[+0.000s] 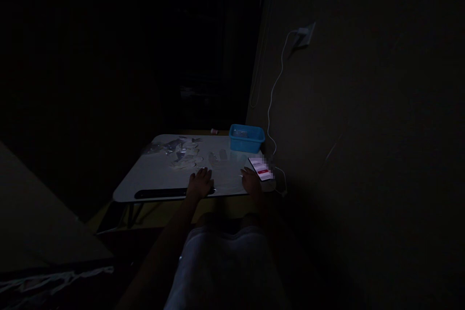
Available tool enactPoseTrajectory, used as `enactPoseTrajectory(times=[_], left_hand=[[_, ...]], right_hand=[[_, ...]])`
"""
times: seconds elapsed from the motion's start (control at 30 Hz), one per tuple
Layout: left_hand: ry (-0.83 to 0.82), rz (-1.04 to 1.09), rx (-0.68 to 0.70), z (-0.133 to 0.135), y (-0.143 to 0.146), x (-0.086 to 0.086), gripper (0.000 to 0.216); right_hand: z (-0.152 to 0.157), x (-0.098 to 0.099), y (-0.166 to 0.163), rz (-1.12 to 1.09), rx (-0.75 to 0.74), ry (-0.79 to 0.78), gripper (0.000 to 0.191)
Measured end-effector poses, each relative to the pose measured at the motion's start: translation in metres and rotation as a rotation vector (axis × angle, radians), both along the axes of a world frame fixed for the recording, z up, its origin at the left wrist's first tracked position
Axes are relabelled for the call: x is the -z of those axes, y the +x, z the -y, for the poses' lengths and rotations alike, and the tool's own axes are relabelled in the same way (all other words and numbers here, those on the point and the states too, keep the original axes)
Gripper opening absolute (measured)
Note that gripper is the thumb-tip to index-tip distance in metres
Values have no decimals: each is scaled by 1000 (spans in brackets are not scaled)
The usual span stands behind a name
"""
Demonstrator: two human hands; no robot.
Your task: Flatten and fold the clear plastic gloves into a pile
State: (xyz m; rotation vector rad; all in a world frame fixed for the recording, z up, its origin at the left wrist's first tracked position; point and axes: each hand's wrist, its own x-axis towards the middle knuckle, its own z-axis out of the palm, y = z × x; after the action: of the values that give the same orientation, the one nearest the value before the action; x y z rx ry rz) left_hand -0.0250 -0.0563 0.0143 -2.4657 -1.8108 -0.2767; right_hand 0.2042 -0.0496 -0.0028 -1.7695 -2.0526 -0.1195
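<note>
Clear plastic wrappings (185, 155) are lying crumpled on the white tabletop (138, 179), spreading ahead of the left hand (199, 184) and off to its left, their nearest edge sitting just beyond its fingertips. Farther to the right, a faint, flat-looking pale piece (219, 156) is lying ahead of the gap between the two hands; its outline is dissolving in the dim light. The left hand is reaching over the near edge of the table, back upward, its fingers pointing forward and looking loosely extended, and it is covering part of a long dark strip (160, 193) that is running along that edge. Whether those fingers are gripping anything, I cannot tell. The right hand (250, 181) is hovering or resting near the same edge, well apart from the left, its fingers bending inward; shadow is hiding whether they are pinching something or merely curling. Just beside it, on its outer side, a lit phone (259, 168) is lying screen up, showing a red patch. Behind the phone, a blue basin (245, 145) is standing at the far right corner, while a white cable (269, 106) is hanging from a wall socket (310, 34).
</note>
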Motion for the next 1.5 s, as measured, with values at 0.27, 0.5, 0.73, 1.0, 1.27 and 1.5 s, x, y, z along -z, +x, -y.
enactPoseTrajectory(times=[0.27,0.5,0.73,1.0,1.27,1.5], left_hand=[[26,40,12,1,-2,-1,44],[91,148,33,2,-2,-3,38],[203,164,-221,10,1,-6,34],[153,125,-274,13,2,-11,34],[129,447,-85,-7,-11,2,28],[253,708,-74,-27,-22,23,58]], right_hand=[[0,1,0,-6,12,14,41],[0,0,0,-11,15,7,41],[3,-3,-1,19,23,-4,41],[3,-1,-2,-11,32,-1,41],[3,-4,-2,-13,16,-13,41],[1,-4,-1,-8,4,-21,41]])
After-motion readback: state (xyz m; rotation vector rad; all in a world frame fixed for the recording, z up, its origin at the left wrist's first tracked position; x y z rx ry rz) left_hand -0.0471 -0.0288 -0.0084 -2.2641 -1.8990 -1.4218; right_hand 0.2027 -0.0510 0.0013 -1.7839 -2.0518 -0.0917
